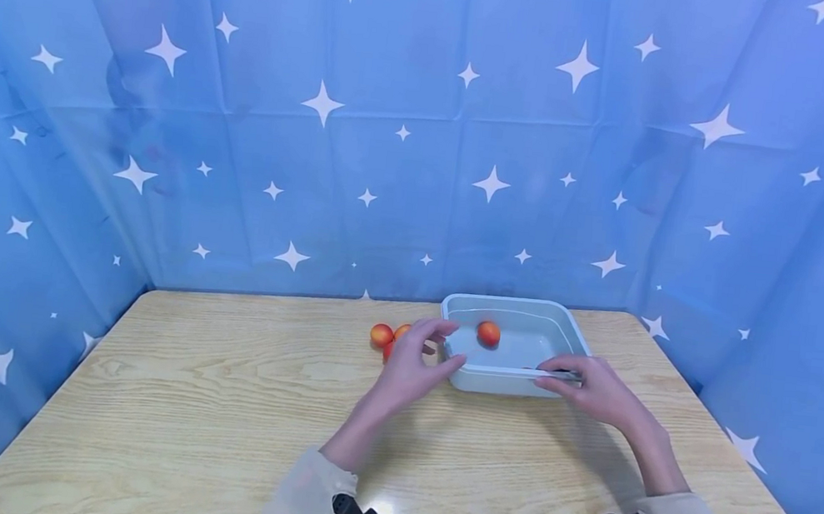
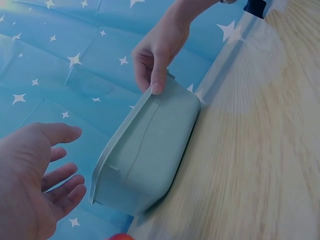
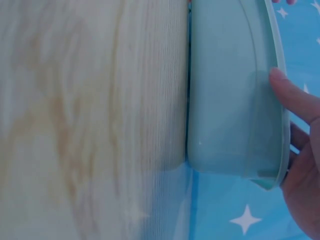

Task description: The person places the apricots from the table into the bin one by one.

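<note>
A pale blue-green plastic basin (image 1: pixel 512 383) stands at the far side of the table. My right hand (image 1: pixel 594 387) pinches its near rim toward the right, thumb outside and fingers inside. In the left wrist view that right hand (image 2: pixel 162 55) grips the rim from above. My left hand (image 1: pixel 416 362) is at the basin's left end, fingers spread and slightly bent; in the left wrist view the left hand (image 2: pixel 40 175) stands apart from the basin wall (image 2: pixel 150 150). One round red-orange fruit (image 1: pixel 489 333) lies inside the basin.
Several similar red-orange fruits (image 1: pixel 381 335) lie on the wooden table (image 1: pixel 215 404) left of the basin, partly hidden behind my left hand. A blue curtain with white stars (image 1: pixel 392 163) hangs behind the table's far edge and around its sides.
</note>
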A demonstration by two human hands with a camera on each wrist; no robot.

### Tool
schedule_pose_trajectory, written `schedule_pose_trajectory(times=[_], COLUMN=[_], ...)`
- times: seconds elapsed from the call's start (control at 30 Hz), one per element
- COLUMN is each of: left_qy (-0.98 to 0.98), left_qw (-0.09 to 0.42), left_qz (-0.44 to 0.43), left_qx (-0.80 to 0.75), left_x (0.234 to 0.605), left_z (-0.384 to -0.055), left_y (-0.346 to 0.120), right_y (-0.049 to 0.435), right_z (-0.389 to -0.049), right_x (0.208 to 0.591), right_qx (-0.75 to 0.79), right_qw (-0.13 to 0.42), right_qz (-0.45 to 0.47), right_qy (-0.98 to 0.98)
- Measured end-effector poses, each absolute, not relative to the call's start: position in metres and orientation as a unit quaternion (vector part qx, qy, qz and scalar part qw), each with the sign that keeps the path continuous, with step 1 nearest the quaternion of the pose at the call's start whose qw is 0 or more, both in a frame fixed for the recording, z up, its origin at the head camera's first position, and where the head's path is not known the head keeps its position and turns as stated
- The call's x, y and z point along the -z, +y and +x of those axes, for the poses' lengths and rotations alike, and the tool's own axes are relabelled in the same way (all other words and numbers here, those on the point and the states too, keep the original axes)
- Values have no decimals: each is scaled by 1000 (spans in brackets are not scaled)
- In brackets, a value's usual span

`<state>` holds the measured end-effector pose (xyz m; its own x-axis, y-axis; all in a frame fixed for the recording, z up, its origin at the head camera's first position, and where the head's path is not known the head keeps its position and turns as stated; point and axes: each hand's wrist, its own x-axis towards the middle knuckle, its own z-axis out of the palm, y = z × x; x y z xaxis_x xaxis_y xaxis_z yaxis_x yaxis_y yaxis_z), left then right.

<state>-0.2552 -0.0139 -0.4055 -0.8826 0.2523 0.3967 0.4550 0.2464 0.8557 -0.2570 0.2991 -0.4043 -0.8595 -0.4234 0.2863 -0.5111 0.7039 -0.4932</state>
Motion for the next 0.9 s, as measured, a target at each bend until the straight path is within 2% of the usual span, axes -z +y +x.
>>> schedule_pose_trajectory(times=[0.33,0.7,0.9], left_qy=[-810,-842,-852], left_qw=[102,78,82], left_qz=[-236,-219,-218], left_qx=[527,487,469], left_x=[414,424,429], left_z=[-257,-254,-253], left_y=[-35,-55,-62], right_y=[298,297,297], right_z=[-256,-255,-255], right_x=[402,403,401], right_qx=[-288,-293,-291], right_qw=[77,72,74], right_qz=[258,252,253], right_qy=[-919,-920,-920])
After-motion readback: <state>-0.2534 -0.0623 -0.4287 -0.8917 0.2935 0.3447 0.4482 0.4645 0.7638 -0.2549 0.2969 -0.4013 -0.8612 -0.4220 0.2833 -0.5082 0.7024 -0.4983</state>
